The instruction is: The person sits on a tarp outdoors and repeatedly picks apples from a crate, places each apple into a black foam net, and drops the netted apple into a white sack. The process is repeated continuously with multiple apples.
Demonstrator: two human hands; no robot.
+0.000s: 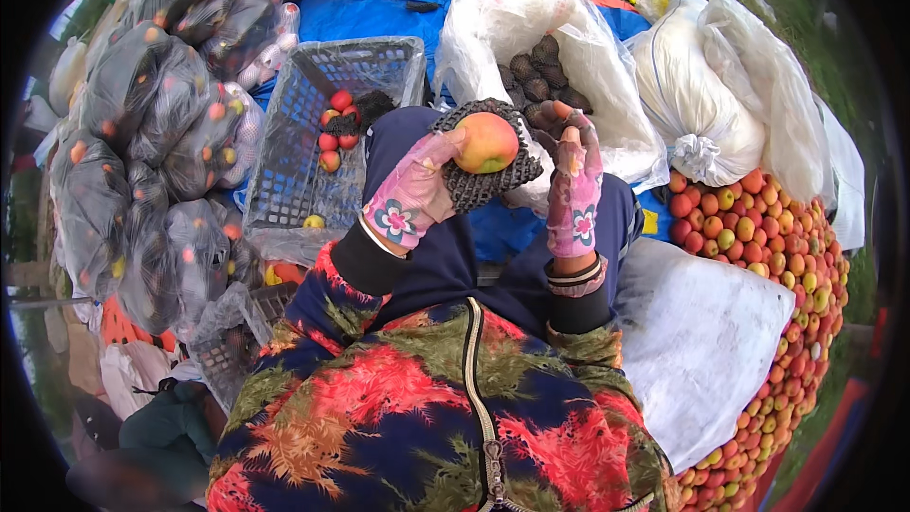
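My left hand [419,188], in a pink flowered fingerless glove, holds a yellow-red apple [488,143] with the thumb on its side. Black foam netting [490,188] is around and beneath the apple, its upper face bare. To the right, my right hand [576,185], gloved alike, is raised with bent fingers apart and no thing plainly in it. Its inner fingers are in shadow. Just beyond both hands, an open white plastic-lined sack [604,85] contains several apples in black foam nets [537,78].
Left of my knees stands a plastic crate [284,178] with loose apples [329,142] and netting. Bagged apples [128,92] are piled farther left. At right are a tied white sack [682,78], a white sheet [697,327] and a large apple heap [796,284]. A person [167,416] is at lower left.
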